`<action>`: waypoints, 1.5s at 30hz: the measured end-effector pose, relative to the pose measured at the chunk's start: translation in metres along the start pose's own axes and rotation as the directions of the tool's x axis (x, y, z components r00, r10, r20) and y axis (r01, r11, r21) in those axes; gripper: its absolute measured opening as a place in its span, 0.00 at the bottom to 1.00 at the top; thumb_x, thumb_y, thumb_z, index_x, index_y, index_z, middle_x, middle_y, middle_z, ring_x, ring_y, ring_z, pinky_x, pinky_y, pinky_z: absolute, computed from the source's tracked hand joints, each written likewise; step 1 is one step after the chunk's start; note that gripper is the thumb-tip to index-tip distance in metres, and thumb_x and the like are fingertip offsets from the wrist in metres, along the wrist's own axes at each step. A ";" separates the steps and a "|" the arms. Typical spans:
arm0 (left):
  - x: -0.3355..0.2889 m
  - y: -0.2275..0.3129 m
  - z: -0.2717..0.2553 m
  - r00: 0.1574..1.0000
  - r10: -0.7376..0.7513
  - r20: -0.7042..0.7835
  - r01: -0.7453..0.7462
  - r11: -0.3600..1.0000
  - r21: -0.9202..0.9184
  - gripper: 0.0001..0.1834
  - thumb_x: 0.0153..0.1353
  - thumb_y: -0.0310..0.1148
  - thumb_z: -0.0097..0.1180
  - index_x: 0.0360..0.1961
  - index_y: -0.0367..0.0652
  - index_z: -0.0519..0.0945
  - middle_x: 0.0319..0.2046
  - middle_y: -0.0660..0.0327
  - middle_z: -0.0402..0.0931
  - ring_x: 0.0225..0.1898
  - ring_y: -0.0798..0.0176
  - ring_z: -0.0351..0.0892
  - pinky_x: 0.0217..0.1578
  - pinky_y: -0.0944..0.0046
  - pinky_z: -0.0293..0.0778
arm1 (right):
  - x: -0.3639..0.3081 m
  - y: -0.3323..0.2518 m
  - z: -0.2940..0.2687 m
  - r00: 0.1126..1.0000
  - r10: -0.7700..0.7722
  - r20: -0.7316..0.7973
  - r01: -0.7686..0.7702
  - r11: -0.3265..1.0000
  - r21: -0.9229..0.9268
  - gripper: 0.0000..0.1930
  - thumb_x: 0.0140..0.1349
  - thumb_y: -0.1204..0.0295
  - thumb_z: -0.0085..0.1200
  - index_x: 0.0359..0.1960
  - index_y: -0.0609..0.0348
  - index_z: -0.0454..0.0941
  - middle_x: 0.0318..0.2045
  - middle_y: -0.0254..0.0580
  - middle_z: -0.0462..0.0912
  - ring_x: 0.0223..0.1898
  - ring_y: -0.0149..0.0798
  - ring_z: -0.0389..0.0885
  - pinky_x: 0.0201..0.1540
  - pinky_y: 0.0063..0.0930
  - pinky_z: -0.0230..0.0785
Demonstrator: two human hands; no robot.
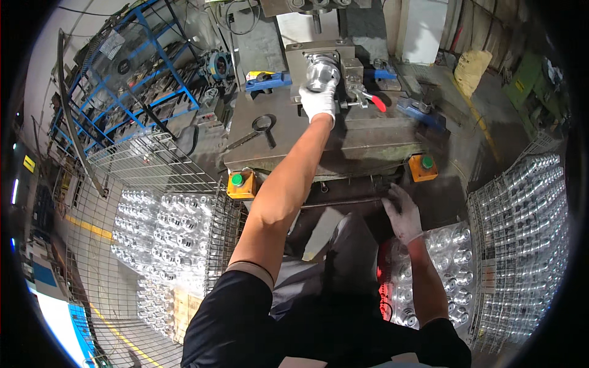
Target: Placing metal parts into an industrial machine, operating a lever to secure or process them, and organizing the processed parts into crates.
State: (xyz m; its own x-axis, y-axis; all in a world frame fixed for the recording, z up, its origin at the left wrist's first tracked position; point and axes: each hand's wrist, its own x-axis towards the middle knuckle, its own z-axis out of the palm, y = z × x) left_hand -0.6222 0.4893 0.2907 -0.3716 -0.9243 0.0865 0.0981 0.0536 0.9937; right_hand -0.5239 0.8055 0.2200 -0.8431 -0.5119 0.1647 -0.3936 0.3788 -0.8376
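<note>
Left hand (318, 101), in a white glove, has its fingers bent against the near end of a shiny metal part (323, 72); whether it grips firmly, I cannot tell. That part sits just beyond the hand, in front of an upright metal block (296, 56). Just right of the hand is a clamp with a red handle (375, 102); to its left, nearer the body, a ring-shaped tool (264, 124) lies on the metal table (279, 145). Right hand (403, 216), also gloved, hangs loosely spread below the table edge, apparently holding nothing, with a green button (427, 162) beyond it and stacked shiny parts (451, 260) nearer the body.
</note>
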 end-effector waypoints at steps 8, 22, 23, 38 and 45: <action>-0.029 0.045 -0.003 0.909 -0.306 0.282 0.397 0.840 -0.370 0.39 0.44 0.41 0.68 0.53 0.36 0.61 0.41 0.56 0.73 0.37 0.60 0.74 0.38 0.63 0.71 | 0.062 -0.051 -0.004 0.943 -0.277 -0.184 0.291 0.955 0.054 0.22 0.55 0.66 0.56 0.51 0.62 0.69 0.47 0.53 0.74 0.48 0.51 0.73 0.50 0.38 0.64; 0.010 0.014 0.012 0.944 -0.289 0.158 0.325 0.894 -0.309 0.36 0.52 0.55 0.56 0.49 0.33 0.69 0.44 0.54 0.73 0.41 0.57 0.73 0.43 0.59 0.69 | 0.112 -0.073 0.005 0.888 -0.375 -0.267 0.345 0.926 -0.155 0.22 0.57 0.64 0.55 0.50 0.63 0.68 0.47 0.54 0.73 0.47 0.51 0.72 0.50 0.37 0.65; 0.003 0.018 0.015 0.941 -0.293 0.169 0.333 0.891 -0.309 0.36 0.52 0.55 0.56 0.49 0.33 0.69 0.44 0.54 0.73 0.41 0.57 0.73 0.43 0.59 0.69 | 0.113 -0.071 0.002 0.901 -0.345 -0.263 0.318 0.938 -0.139 0.23 0.57 0.64 0.54 0.51 0.63 0.68 0.47 0.54 0.73 0.48 0.51 0.72 0.50 0.37 0.64; 0.006 0.009 0.014 0.980 -0.152 0.129 0.183 0.945 -0.272 0.39 0.49 0.64 0.54 0.44 0.35 0.73 0.38 0.56 0.74 0.37 0.63 0.74 0.34 0.62 0.71 | 0.137 -0.066 0.016 0.846 -0.409 -0.341 0.361 0.911 -0.197 0.25 0.58 0.62 0.53 0.53 0.63 0.66 0.50 0.54 0.70 0.53 0.53 0.67 0.57 0.39 0.57; -0.009 0.044 0.021 0.823 -0.499 0.272 0.566 0.764 -0.310 0.35 0.49 0.60 0.57 0.41 0.36 0.75 0.29 0.59 0.75 0.20 0.64 0.74 0.18 0.63 0.71 | 0.151 -0.064 0.012 0.820 -0.409 -0.400 0.311 0.906 -0.288 0.24 0.58 0.62 0.52 0.53 0.64 0.66 0.50 0.54 0.70 0.53 0.52 0.67 0.56 0.40 0.57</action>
State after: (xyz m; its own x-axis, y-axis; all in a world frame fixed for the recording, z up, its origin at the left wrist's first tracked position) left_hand -0.6335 0.5082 0.3349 -0.6057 -0.6845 -0.4057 0.1511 -0.5995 0.7860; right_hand -0.6212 0.6946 0.2921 -0.6770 -0.2659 0.6863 -0.7244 0.4056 -0.5575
